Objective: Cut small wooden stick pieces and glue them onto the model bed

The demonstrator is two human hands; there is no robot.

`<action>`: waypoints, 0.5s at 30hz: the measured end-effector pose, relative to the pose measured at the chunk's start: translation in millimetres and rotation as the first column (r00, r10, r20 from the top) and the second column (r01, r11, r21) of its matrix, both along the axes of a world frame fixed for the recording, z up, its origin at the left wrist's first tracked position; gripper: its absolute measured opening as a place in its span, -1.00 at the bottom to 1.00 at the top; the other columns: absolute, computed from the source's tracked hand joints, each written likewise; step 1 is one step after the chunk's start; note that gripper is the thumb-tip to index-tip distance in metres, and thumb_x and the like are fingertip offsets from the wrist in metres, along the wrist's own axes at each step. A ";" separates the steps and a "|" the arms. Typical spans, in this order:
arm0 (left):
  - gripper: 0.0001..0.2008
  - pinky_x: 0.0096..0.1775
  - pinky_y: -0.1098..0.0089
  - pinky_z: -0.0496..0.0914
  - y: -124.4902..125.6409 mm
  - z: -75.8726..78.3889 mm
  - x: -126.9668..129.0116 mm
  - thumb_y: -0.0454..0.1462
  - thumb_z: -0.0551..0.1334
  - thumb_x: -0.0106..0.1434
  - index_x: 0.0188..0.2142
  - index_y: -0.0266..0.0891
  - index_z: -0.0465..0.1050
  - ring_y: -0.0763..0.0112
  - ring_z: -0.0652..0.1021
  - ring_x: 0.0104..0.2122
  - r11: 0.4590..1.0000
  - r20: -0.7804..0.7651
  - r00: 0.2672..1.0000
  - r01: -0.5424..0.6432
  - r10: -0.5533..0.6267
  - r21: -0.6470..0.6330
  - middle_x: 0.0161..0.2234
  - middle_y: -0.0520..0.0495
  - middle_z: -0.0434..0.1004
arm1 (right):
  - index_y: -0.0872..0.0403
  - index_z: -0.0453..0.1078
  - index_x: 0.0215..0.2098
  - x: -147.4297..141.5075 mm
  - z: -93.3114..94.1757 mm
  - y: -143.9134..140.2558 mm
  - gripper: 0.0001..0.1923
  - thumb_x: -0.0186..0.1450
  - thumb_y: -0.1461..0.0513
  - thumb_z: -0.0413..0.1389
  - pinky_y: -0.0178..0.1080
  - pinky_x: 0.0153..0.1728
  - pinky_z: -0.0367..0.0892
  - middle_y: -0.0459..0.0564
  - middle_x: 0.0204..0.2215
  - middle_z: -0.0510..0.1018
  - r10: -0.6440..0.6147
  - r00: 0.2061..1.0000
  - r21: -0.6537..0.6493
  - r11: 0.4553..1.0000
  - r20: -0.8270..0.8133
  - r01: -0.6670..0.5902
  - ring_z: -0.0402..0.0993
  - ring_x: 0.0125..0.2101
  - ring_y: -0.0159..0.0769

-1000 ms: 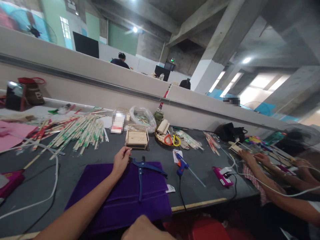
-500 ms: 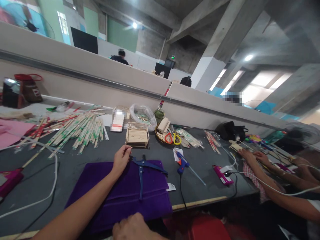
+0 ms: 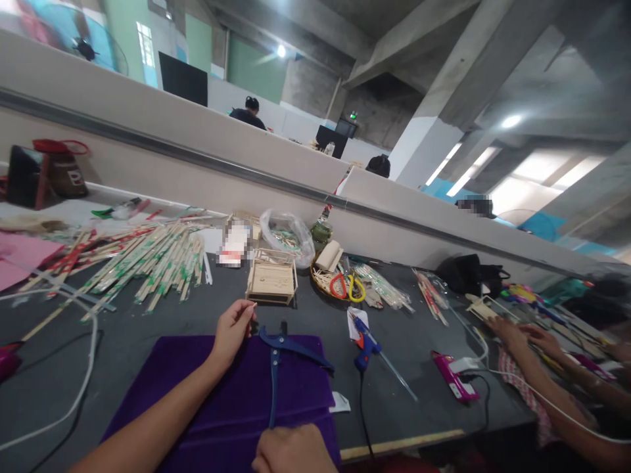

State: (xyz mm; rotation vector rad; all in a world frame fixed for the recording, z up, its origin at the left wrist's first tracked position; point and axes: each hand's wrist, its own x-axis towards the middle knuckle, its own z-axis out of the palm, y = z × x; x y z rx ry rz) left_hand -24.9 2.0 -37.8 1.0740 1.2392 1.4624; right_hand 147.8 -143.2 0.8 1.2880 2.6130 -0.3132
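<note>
Your left hand (image 3: 233,334) pinches a small pale piece (image 3: 254,305) beside the blue cutter (image 3: 279,341); your right hand (image 3: 296,450), by its handle (image 3: 273,401), shows no determinable grip. The wooden model (image 3: 271,281) looks largely assembled; loose sticks (image 3: 158,256) lie unused.

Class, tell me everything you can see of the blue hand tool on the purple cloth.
The blue hand tool looks like painted metal, with pale rivets, a dark part at its head and two spread handles. It lies on the purple cloth, head at the far edge, one handle angled right, the other toward the wearer, its end reaching the right hand in the picture; whether they touch is unclear.
</note>
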 end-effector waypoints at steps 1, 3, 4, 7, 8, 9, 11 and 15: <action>-0.74 -0.62 0.50 0.28 -0.5 0.9 0.0 -0.08 0.24 0.32 -0.28 -0.26 0.45 0.57 0.37 -0.66 1.000 -0.001 1.000 0.001 -0.001 -0.006 -0.54 0.15 0.40 | 0.01 0.46 -0.36 6.0 1.3 3.7 -0.88 0.20 0.14 0.24 -0.29 -0.59 0.17 -0.10 -0.44 0.64 -0.028 0.999 0.022 0.999 -0.034 0.029 0.60 -0.46 -0.23; -0.72 -0.62 0.48 0.28 -1.8 3.6 -0.3 -0.04 0.27 0.26 -0.30 -0.23 0.47 0.54 0.38 -0.66 1.000 -0.010 1.000 -0.006 0.006 -0.014 -0.54 0.13 0.41 | 0.00 0.42 -0.37 17.3 4.5 11.0 -0.92 0.24 0.17 0.19 -0.29 -0.47 0.28 -0.10 -0.43 0.60 -0.129 0.972 0.130 0.979 -0.196 0.156 0.57 -0.41 -0.24; -0.71 -0.61 0.47 0.29 -2.6 5.6 -0.5 -0.03 0.28 0.22 -0.32 -0.21 0.49 0.51 0.38 -0.66 1.000 -0.019 1.000 -0.016 0.016 -0.015 -0.54 0.13 0.41 | 0.00 0.41 -0.33 22.8 6.0 15.3 -0.94 0.27 0.19 0.15 -0.28 -0.39 0.32 -0.08 -0.40 0.58 -0.173 0.936 0.197 0.951 -0.305 0.240 0.55 -0.36 -0.23; -0.73 -0.59 0.43 0.33 -5.3 12.9 -0.6 -0.01 0.33 0.11 -0.38 -0.15 0.56 0.44 0.41 -0.62 0.999 -0.050 0.998 -0.042 0.041 -0.011 -0.51 0.09 0.43 | 0.02 0.35 0.00 38.8 5.7 32.9 -0.75 0.38 0.23 -0.01 -0.16 -0.13 0.36 0.05 -0.15 0.54 -0.214 0.837 0.369 0.823 -0.504 0.432 0.49 -0.15 -0.15; -0.74 -0.59 0.42 0.33 -6.4 15.3 -0.1 -0.01 0.33 0.09 -0.39 -0.14 0.57 0.42 0.41 -0.61 0.999 -0.057 0.998 -0.039 0.038 -0.015 -0.50 0.07 0.45 | 0.03 0.31 0.09 43.8 3.1 40.0 -0.69 0.39 0.24 -0.04 -0.10 -0.11 0.36 0.09 -0.09 0.52 -0.223 0.840 0.412 0.791 -0.494 0.452 0.47 -0.10 -0.10; -0.74 -0.60 0.42 0.33 -7.4 17.3 0.6 -0.01 0.34 0.08 -0.39 -0.13 0.58 0.40 0.41 -0.61 0.999 -0.061 0.998 -0.032 0.031 -0.025 -0.50 0.06 0.46 | 0.05 0.29 0.13 48.7 -0.8 47.0 -0.65 0.39 0.26 -0.05 -0.07 -0.12 0.36 0.12 -0.05 0.52 -0.245 0.851 0.442 0.769 -0.465 0.463 0.46 -0.08 -0.06; -0.74 -0.62 0.42 0.32 -9.3 20.0 2.7 -0.01 0.34 0.07 -0.39 -0.12 0.59 0.40 0.40 -0.64 0.998 -0.057 0.998 -0.014 0.011 -0.057 -0.56 0.07 0.44 | 0.06 0.31 0.13 57.9 -11.0 59.2 -0.63 0.37 0.29 -0.03 -0.05 -0.18 0.38 0.12 -0.06 0.55 -0.268 0.874 0.457 0.769 -0.405 0.448 0.48 -0.10 -0.02; -0.71 -0.62 0.42 0.32 -10.5 18.9 6.1 0.02 0.32 0.09 -0.36 -0.13 0.58 0.42 0.37 -0.68 0.991 -0.015 1.000 0.012 -0.015 -0.130 -0.65 0.14 0.35 | 0.05 0.34 0.13 68.0 -31.9 67.4 -0.62 0.36 0.18 0.08 -0.06 -0.18 0.42 0.10 -0.05 0.58 -0.283 0.890 0.388 0.822 -0.359 0.418 0.51 -0.12 -0.02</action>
